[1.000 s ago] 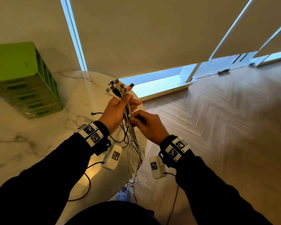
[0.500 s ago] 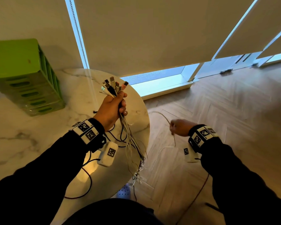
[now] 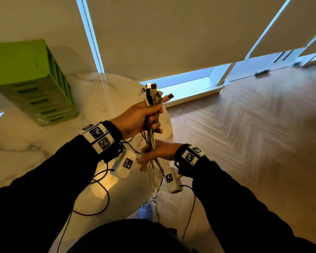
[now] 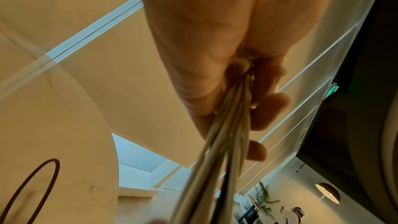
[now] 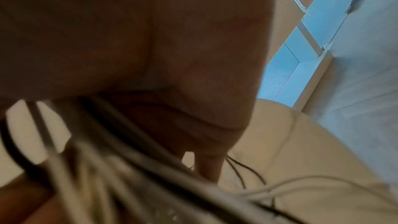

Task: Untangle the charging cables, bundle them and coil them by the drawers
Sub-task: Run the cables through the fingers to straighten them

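Note:
My left hand (image 3: 144, 119) grips a bunch of charging cables just below their plugs (image 3: 152, 94), which stick up above the fist. The left wrist view shows the fingers (image 4: 267, 103) curled round the pale strands (image 4: 226, 142). The cables hang down past the table's right edge toward the floor. My right hand (image 3: 154, 153) sits right under the left one, closed loosely around the hanging strands (image 3: 153, 174). In the blurred right wrist view the cables (image 5: 129, 176) run across the palm (image 5: 172, 91). The green drawers (image 3: 31, 83) stand at the table's far left.
The round marble table (image 3: 44, 143) lies under my left arm, with thin dark wires (image 3: 102, 207) looping on it. A pale blue shoe (image 3: 144, 210) shows on the floor below the cable ends. Wooden floor (image 3: 244, 143) spreads to the right, and blinds cover the windows behind.
My right hand, which had pulled one strand out to the right, has come back under the left hand onto the hanging cables. The left hand kept its grip.

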Demonstrator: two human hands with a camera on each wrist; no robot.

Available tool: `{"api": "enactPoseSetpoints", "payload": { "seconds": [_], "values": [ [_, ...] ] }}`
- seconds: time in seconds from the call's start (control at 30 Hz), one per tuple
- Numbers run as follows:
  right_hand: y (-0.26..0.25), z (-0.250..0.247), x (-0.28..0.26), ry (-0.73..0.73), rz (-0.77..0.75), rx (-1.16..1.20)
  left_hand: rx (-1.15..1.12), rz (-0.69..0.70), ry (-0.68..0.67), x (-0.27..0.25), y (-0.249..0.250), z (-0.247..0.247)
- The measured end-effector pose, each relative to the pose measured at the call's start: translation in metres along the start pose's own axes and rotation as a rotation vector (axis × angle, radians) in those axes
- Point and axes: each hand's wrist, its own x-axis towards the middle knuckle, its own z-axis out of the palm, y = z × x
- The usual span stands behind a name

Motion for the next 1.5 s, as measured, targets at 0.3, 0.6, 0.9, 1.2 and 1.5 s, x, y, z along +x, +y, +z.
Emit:
{"api": "enactPoseSetpoints", "payload": {
  "seconds": [0.3,0.6,0.9,1.2,1.5],
  "values": [
    [0.079,-0.063,-0.049,0.708,0.396,-0.647,-0.146,0.066,0.010,0.004,0.013,-0.007],
    [0.106,0.013,-0.019,0.785,0.245,-0.719,-0.212,0.269,0.283,0.032,-0.007,0.028],
    [0.027,0.018,-0.039,0.850,-0.039,-0.176,0.305,0.116,0.019,0.027,-0.034,0.024],
    [-0.010,0.019,-0.062,1.088,-0.190,0.361,0.419,0.080,-0.154,0.038,-0.028,0.042],
    [-0.044,0.005,-0.138,0.827,-0.447,0.904,1.006,-0.054,-0.427,0.052,-0.135,0.040]
  ]
}}
